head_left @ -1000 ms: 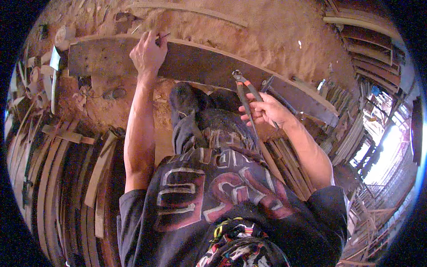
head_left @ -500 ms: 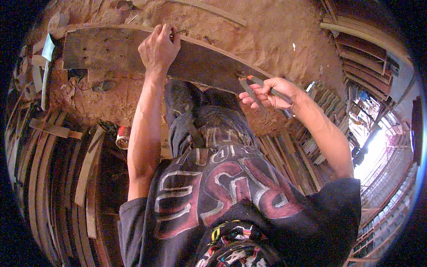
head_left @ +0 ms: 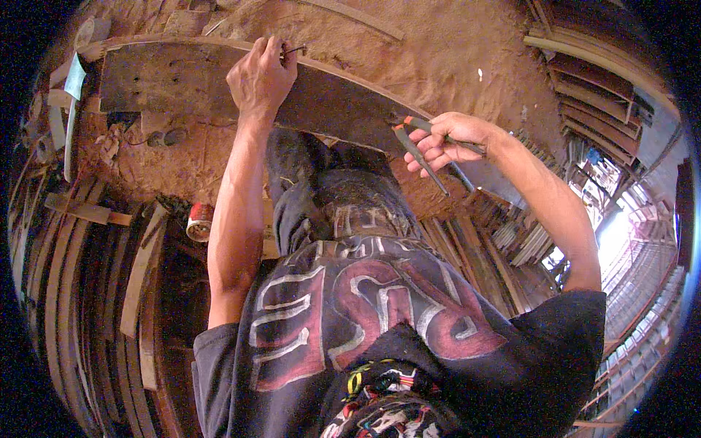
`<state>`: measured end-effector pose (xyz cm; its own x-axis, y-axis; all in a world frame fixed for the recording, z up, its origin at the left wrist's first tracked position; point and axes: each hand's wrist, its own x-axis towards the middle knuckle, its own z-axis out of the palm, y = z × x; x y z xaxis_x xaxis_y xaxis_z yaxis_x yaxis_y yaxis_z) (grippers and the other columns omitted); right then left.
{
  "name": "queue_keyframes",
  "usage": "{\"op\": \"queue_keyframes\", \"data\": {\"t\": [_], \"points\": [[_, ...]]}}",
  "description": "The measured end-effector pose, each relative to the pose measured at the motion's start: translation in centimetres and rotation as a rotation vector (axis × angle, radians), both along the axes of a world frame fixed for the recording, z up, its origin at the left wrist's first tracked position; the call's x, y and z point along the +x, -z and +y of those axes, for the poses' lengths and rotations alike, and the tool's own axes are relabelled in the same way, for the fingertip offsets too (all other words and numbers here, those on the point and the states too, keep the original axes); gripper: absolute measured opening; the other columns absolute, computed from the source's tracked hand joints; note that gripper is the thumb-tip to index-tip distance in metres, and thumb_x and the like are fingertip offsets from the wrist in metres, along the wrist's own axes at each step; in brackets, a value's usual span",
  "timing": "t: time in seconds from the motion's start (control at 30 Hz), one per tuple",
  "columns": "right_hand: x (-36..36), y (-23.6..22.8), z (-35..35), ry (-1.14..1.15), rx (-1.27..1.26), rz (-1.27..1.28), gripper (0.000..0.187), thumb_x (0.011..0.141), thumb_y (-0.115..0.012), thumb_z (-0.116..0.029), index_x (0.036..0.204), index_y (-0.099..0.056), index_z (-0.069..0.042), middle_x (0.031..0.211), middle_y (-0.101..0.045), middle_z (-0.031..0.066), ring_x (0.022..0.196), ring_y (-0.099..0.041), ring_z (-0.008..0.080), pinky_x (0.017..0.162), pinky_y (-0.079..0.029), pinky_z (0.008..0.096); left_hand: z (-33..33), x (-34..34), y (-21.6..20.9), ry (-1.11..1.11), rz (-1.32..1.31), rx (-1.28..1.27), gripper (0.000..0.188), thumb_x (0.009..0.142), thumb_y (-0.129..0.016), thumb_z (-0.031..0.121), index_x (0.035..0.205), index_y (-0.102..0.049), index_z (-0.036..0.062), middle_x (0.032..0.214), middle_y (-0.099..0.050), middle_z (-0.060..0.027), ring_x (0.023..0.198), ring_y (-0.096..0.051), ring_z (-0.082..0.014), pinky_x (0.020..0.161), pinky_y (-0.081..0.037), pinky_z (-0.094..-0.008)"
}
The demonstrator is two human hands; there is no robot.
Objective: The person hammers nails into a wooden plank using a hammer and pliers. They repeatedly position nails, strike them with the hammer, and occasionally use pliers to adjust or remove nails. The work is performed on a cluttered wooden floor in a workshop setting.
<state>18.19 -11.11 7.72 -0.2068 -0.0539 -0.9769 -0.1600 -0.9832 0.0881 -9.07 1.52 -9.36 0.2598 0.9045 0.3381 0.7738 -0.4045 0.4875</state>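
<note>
My left hand [head_left: 261, 79] is closed at the long edge of a dark wooden board [head_left: 321, 102], pinching a thin dark nail-like piece [head_left: 295, 50] whose end sticks out to the right. The board stretches across in front of my knees. My right hand [head_left: 454, 140] loosely holds pliers [head_left: 423, 157] near the board's right end. Their dark handles are spread, with orange parts toward the board. One handle passes under my thumb, while the other lies across my half-curled fingers. My fingers hide part of the tool.
A hatchet-like tool with a pale blue head [head_left: 74, 77] stands at the board's left end. A red and white can [head_left: 199, 222] sits left of my legs. Stacked planks [head_left: 80, 292] line the left side, with more timber [head_left: 595, 95] at right. Sandy ground [head_left: 453, 51] lies beyond the board.
My right hand has risen slightly and its elbow has swung outward to the right. The pliers have turned, and their handles look more spread. My left hand has hardly moved.
</note>
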Motion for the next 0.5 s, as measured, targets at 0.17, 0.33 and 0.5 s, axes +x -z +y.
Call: {"op": "queue_keyframes", "data": {"t": [0.17, 0.33, 0.5], "points": [[-1.2, 1.7, -2.1, 0.177, 0.041, 0.026, 0.031, 0.086, -0.048, 0.002, 0.117, -0.046, -0.004, 0.102, -0.062, 0.0215, 0.097, -0.067, 0.0369, 0.08, -0.057, 0.0486, -0.2, 0.2, 0.6, 0.014, 0.033, -0.133, 0.023, 0.085, -0.069, 0.035, 0.097, -0.068, 0.0146, 0.093, -0.071, -0.0058, 0.074, -0.07, -0.0313, 0.06, -0.055, -0.0421], [-1.9, 1.8, -2.9, 0.347, 0.038, -0.027, 0.024, 0.095, -0.049, -0.004, 0.118, -0.048, -0.01, 0.092, -0.058, 0.0125, 0.073, -0.056, 0.0157, 0.06, -0.046, 0.0296, -0.1, 0.5, 0.3, 0.003, 0.019, -0.14, 0.022, 0.087, -0.068, 0.035, 0.096, -0.068, 0.0148, 0.093, -0.071, -0.0058, 0.075, -0.07, -0.0316, 0.061, -0.055, -0.0428], [-2.3, 2.2, -3.7, 0.45, 0.041, -0.044, 0.021, 0.097, -0.05, -0.008, 0.117, -0.048, -0.013, 0.088, -0.055, 0.0094, 0.07, -0.049, 0.0125, 0.058, -0.042, 0.0274, 0.3, 0.6, 0.0, 0.035, 0.05, -0.177, 0.024, 0.084, -0.069, 0.037, 0.095, -0.068, 0.015, 0.094, -0.071, -0.0062, 0.075, -0.069, -0.0323, 0.061, -0.055, -0.0441]]}}
